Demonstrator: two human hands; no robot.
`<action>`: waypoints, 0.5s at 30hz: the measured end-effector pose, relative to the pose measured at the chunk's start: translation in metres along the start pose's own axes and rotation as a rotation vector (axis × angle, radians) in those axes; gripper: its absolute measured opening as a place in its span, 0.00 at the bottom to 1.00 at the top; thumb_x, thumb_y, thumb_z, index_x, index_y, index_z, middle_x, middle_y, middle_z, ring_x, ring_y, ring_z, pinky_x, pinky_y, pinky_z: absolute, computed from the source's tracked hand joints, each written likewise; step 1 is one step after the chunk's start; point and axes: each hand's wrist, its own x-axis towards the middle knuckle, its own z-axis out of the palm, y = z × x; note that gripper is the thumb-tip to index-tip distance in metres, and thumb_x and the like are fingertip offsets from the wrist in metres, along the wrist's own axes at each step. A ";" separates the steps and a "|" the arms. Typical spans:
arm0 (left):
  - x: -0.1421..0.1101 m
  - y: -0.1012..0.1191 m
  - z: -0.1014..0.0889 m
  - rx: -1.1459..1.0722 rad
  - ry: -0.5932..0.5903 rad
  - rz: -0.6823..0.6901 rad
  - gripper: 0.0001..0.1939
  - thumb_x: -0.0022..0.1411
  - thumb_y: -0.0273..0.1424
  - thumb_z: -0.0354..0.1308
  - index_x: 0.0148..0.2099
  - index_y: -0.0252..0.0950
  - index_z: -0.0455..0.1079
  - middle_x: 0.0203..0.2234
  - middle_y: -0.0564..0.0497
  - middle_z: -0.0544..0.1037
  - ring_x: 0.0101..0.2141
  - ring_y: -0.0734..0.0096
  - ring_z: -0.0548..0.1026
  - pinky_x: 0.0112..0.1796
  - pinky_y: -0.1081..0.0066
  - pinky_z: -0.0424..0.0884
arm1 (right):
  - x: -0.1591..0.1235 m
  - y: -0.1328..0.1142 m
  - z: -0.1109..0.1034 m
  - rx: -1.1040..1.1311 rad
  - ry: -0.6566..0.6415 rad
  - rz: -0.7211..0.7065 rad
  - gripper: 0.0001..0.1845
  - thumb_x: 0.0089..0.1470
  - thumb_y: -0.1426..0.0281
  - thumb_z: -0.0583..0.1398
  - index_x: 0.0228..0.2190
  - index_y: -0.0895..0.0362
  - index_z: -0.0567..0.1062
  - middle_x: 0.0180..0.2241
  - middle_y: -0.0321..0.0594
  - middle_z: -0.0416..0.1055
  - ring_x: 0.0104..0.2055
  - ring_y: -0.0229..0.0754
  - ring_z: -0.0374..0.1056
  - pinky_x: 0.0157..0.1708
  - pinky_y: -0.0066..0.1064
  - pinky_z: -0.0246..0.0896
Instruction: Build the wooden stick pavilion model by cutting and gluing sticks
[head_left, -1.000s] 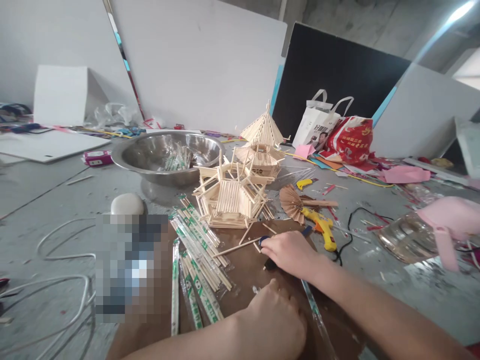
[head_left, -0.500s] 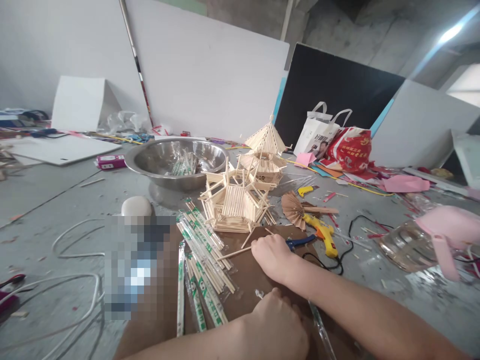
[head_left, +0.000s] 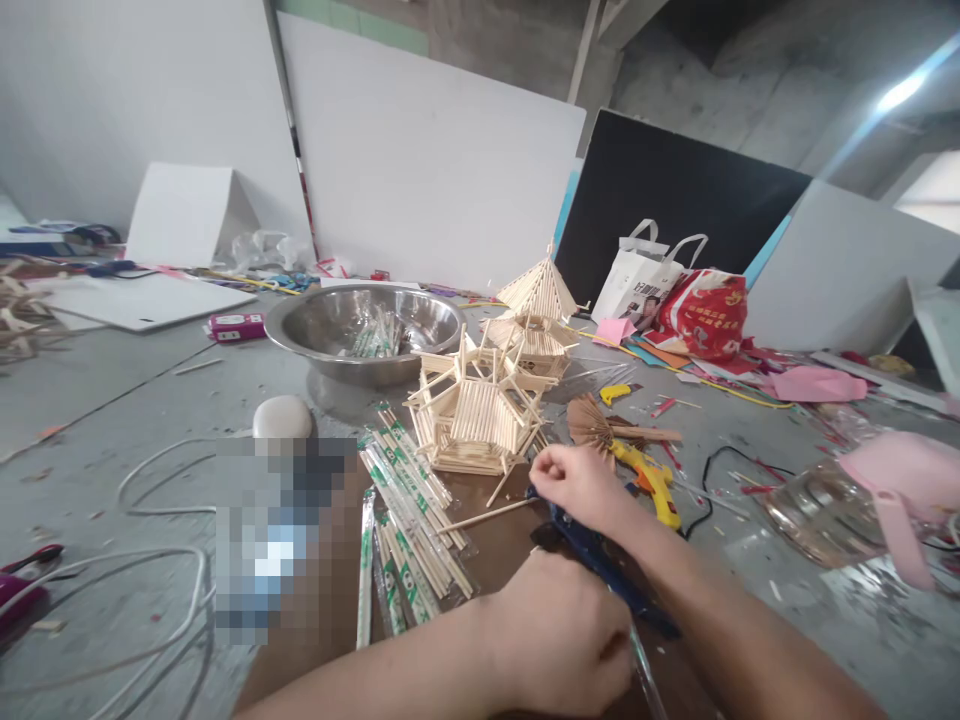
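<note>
My right hand (head_left: 577, 485) is closed on a blue-handled cutter (head_left: 607, 570), lifted just above the brown board (head_left: 495, 560). A thin wooden stick (head_left: 484, 517) lies on the board and points left from the hand. Right behind it stands a pavilion model of sticks (head_left: 476, 415). My left hand (head_left: 562, 640) is curled in a fist on the board's near end; what it holds is hidden. A clear plastic strip (head_left: 646, 675) runs out from beside it. Wrapped chopsticks (head_left: 409, 510) lie in a pile to the left of both hands.
A steel bowl (head_left: 367, 325) with chopsticks sits behind, beside a second roofed model (head_left: 536, 300). A yellow glue gun (head_left: 651, 482) and paper fan (head_left: 592, 420) lie right of the model. Bags (head_left: 697, 310), a glass jar (head_left: 810, 495) and white cables (head_left: 150, 480) ring the area.
My right hand has closed on the blue-handled cutter and lifted it off the board, toward the model. The view has tilted down a little. The left fist stays put.
</note>
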 end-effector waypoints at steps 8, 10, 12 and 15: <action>0.017 -0.034 -0.002 -1.349 0.725 -0.708 0.08 0.50 0.35 0.50 0.26 0.34 0.61 0.13 0.59 0.62 0.10 0.84 0.56 0.12 0.79 0.49 | 0.018 -0.009 -0.009 0.899 0.091 0.165 0.12 0.37 0.64 0.59 0.21 0.60 0.67 0.10 0.24 0.54 0.12 0.25 0.45 0.12 0.19 0.38; 0.018 -0.042 0.001 -1.500 0.776 -0.714 0.09 0.48 0.35 0.52 0.29 0.35 0.61 0.17 0.58 0.65 0.10 0.84 0.58 0.12 0.80 0.49 | 0.022 -0.012 -0.004 0.940 0.086 0.172 0.12 0.37 0.64 0.60 0.21 0.61 0.67 0.09 0.24 0.54 0.12 0.25 0.45 0.12 0.19 0.39; 0.017 -0.047 0.001 -1.563 0.824 -0.710 0.09 0.48 0.35 0.53 0.29 0.34 0.62 0.18 0.58 0.64 0.11 0.84 0.59 0.12 0.80 0.51 | 0.023 -0.015 0.000 0.964 0.082 0.181 0.11 0.37 0.65 0.60 0.22 0.61 0.67 0.09 0.24 0.54 0.11 0.25 0.45 0.12 0.19 0.39; 0.018 -0.050 0.000 -1.585 0.869 -0.700 0.08 0.48 0.34 0.53 0.28 0.33 0.62 0.16 0.58 0.63 0.10 0.85 0.58 0.12 0.80 0.52 | 0.022 -0.018 0.002 0.965 0.096 0.195 0.11 0.37 0.66 0.60 0.22 0.61 0.67 0.09 0.24 0.55 0.11 0.25 0.46 0.11 0.19 0.39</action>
